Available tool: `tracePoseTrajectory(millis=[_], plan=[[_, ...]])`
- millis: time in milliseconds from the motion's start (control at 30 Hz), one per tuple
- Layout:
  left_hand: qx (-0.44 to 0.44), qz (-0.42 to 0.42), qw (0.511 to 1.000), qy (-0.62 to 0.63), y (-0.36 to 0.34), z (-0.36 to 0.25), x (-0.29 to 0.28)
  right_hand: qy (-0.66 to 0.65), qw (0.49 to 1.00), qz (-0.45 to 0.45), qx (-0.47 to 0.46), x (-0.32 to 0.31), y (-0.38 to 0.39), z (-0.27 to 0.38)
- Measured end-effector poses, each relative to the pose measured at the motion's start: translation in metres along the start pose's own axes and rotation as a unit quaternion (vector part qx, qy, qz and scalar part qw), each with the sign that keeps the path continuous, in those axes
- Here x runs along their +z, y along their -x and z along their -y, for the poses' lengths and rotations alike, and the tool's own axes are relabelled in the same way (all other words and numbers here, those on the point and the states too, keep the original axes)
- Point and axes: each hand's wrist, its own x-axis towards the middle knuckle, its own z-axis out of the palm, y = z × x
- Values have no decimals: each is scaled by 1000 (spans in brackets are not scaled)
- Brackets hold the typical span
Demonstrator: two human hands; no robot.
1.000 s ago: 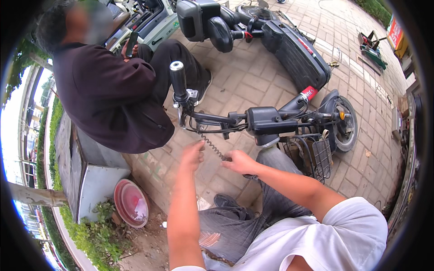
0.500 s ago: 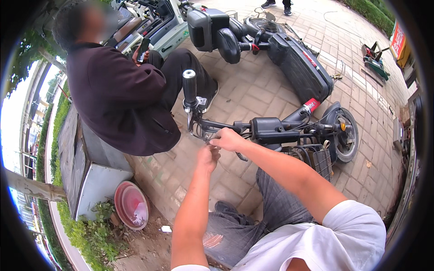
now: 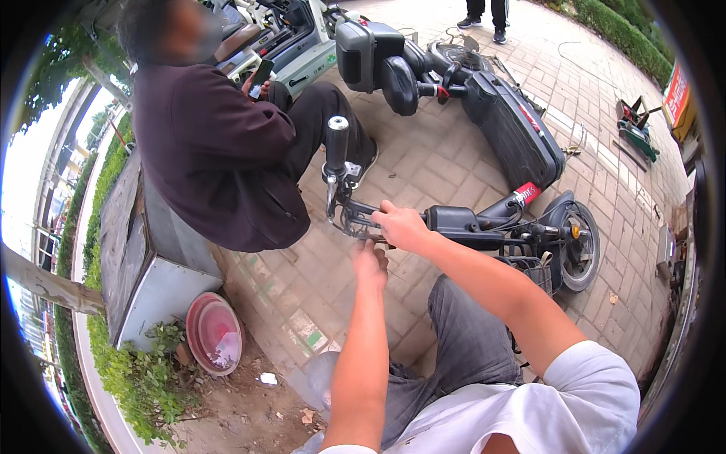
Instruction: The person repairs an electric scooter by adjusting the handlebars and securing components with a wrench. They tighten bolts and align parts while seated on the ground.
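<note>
A black electric scooter [image 3: 516, 125] lies on its side on the paving. Its handlebar reaches toward me, with a black handgrip [image 3: 337, 145] pointing up and a silver brake lever [image 3: 331, 198] beside it. My right hand [image 3: 401, 227] is on the handlebar among the thin black cables [image 3: 355, 219], fingers bent closed. Just below it, my left hand [image 3: 370, 263] has its fingertips pressed together at the underside of the bar. What either hand grips is hidden by the fingers and cables. The front wheel [image 3: 578, 246] lies off to the right.
A person in a dark jacket [image 3: 219, 151] sits close at the left, holding a phone [image 3: 262, 79]. A red basin [image 3: 214, 333] stands beside a metal box [image 3: 170, 299]. A green toolbox [image 3: 635, 136] lies at the far right. Another person's legs [image 3: 488, 15] show at the back.
The scene has shifted slightly right in view. My right hand has moved along the handlebar toward the scooter's body, and my left hand has stayed just below it.
</note>
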Motion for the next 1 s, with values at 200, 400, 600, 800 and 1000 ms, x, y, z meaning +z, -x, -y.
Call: tracePoseTrajectory(millis=[200, 400, 600, 800, 1000], plan=[[24, -41, 999, 26, 8, 1, 3, 141, 982, 6, -126, 28, 8, -10], [5, -15, 997, -79, -6, -12, -20, -11, 990, 140, 14, 37, -7, 10], [-3, -34, 970, -240, -2, -18, -11, -154, 953, 234, 112, 31, -24, 1], [9, 4, 996, -90, -24, -1, -39, -106, 986, 92, 92, 27, -11, 4], [4, -64, 998, -1, -22, 3, -30, 26, 944, 62, 324, 10, 66, -18]])
